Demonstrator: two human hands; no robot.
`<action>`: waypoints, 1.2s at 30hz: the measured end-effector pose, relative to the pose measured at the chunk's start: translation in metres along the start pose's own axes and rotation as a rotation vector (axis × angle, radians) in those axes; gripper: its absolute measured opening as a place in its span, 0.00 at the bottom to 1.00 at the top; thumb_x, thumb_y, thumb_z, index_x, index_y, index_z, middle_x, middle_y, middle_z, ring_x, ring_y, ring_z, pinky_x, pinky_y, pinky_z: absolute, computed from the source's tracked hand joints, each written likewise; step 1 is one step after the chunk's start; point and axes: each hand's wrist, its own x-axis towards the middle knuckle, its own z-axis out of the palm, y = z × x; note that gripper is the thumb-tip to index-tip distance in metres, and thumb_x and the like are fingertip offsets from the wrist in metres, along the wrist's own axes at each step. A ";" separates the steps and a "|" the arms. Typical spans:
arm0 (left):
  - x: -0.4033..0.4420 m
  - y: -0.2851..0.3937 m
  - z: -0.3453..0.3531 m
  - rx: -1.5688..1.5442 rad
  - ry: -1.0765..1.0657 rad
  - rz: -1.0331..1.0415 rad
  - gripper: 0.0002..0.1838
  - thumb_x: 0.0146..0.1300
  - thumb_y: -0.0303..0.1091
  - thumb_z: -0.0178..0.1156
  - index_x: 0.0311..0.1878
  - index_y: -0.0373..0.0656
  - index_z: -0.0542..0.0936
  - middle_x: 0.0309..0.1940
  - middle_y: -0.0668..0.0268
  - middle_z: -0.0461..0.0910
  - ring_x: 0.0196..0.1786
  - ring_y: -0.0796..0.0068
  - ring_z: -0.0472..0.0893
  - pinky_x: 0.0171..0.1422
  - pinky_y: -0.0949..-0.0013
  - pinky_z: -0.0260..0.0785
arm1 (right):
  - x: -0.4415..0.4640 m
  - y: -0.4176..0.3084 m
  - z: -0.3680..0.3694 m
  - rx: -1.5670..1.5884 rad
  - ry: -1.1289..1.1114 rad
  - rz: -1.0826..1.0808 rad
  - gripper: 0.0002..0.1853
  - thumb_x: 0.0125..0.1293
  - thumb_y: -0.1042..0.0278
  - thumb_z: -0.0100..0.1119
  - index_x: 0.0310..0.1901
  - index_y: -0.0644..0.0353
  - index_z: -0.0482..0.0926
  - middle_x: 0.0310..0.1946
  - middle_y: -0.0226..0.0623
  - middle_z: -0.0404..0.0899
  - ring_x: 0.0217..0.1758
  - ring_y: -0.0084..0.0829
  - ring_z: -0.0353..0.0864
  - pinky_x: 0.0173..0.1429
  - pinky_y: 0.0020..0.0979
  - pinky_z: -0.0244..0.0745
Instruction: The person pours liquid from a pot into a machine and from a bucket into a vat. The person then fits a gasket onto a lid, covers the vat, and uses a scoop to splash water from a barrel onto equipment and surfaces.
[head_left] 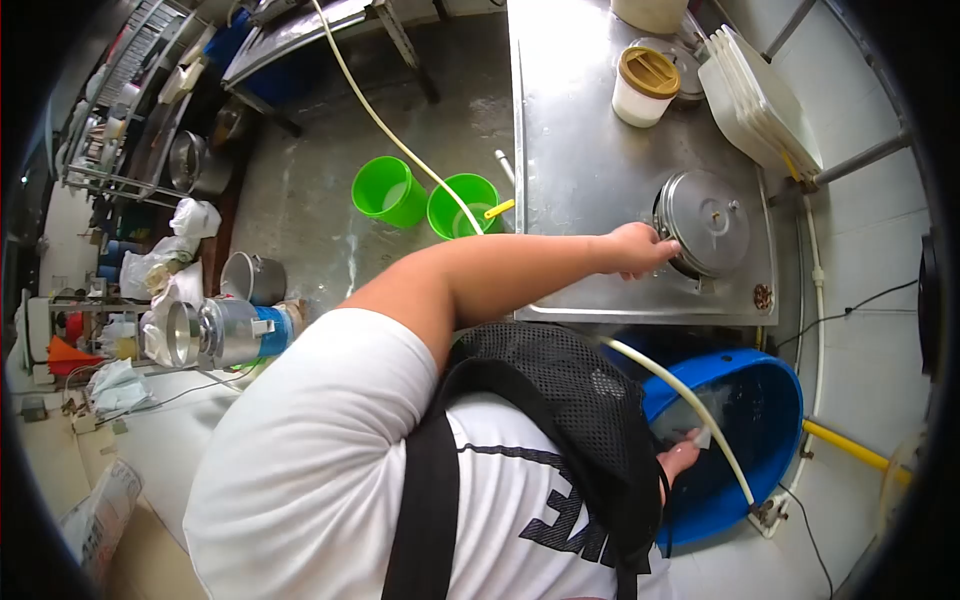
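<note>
My left hand (638,250) reaches across the steel counter, its fingers curled and pressed to the near edge of a round metal lid (708,222). Below the lid a metal pot (690,268) shows only as a narrow rim, and the lid sits slightly off it. Lower right, my right hand (681,456) is inside a large blue tub (785,385) with water in it. Its fingers are closed around a small whitish thing, too small to name. A pale hose (690,398) crosses over the tub beside that hand.
Steel counter (570,170) bears a white tub with a brown lid (645,85) and white boards (755,100). Two green buckets (388,192) stand on the wet floor, a hose (385,125) leading to one. A black mesh bag (560,375) hangs at my chest. Shelves (120,130) stand left.
</note>
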 end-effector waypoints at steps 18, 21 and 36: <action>-0.192 -0.280 -0.116 0.086 0.070 0.299 0.30 0.71 0.48 0.62 0.65 0.31 0.77 0.45 0.49 0.87 0.53 0.53 0.87 0.60 0.57 0.77 | -0.376 -0.147 0.039 -0.982 0.398 -0.814 0.21 0.79 0.51 0.57 0.41 0.66 0.77 0.27 0.41 0.79 0.31 0.39 0.79 0.44 0.41 0.76; -0.199 -0.295 -0.115 0.050 0.119 0.361 0.33 0.70 0.47 0.63 0.70 0.34 0.72 0.47 0.47 0.86 0.55 0.50 0.85 0.62 0.57 0.77 | -0.413 -0.138 0.111 -1.113 -0.040 -1.194 0.16 0.78 0.65 0.58 0.59 0.67 0.80 0.49 0.50 0.86 0.53 0.42 0.86 0.61 0.38 0.77; -0.106 -0.465 -0.271 -0.922 0.630 -0.251 0.19 0.68 0.42 0.60 0.56 0.42 0.80 0.45 0.54 0.82 0.50 0.56 0.83 0.52 0.56 0.77 | -0.521 0.001 0.537 -1.938 -1.205 -1.135 0.20 0.71 0.53 0.63 0.39 0.67 0.88 0.44 0.56 0.87 0.50 0.53 0.88 0.55 0.49 0.81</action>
